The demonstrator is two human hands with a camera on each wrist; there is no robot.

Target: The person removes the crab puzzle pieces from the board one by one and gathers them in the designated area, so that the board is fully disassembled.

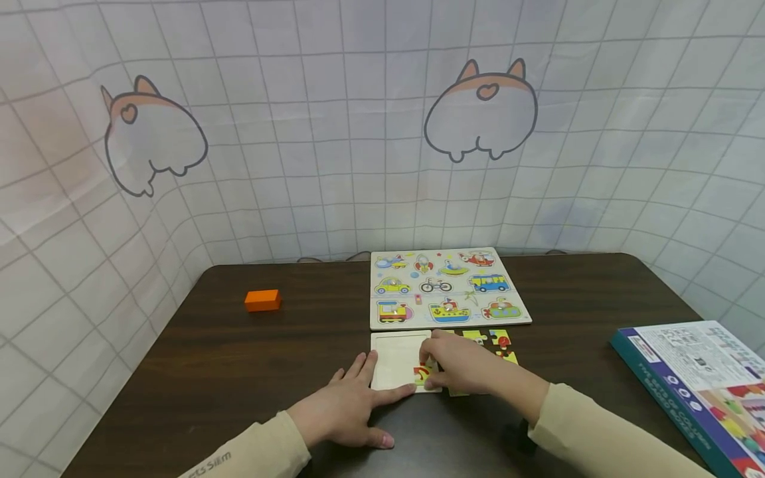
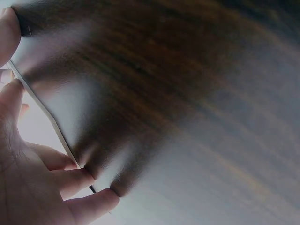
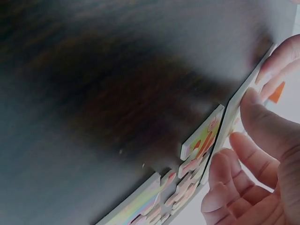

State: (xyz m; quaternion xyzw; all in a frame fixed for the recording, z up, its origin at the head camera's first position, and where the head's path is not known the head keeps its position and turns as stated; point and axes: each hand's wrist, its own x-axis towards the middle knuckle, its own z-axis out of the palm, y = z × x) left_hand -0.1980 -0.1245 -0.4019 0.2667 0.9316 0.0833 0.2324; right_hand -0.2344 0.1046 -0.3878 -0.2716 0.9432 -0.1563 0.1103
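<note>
A shallow pale puzzle tray (image 1: 391, 352) lies on the dark table in front of me. My left hand (image 1: 343, 408) is spread flat, with fingertips on the tray's left and front edges; its fingers (image 2: 75, 180) stretch along that edge in the left wrist view. At the tray's lower right corner, a yellow and red jigsaw piece (image 1: 421, 376) sits between the thumb and fingers of my right hand (image 1: 463, 364), which pinches it. Loose jigsaw pieces (image 1: 501, 339) lie right of the tray, partly hidden under the right hand. In the right wrist view, several pieces (image 3: 204, 136) line the tray's side.
Directly behind the tray lies a white vehicle puzzle board (image 1: 412, 271). An orange block (image 1: 263, 301) stands at the back left. On the right is a large boxed set (image 1: 675, 382). A white gridded cloth (image 1: 335, 133) hangs behind the table.
</note>
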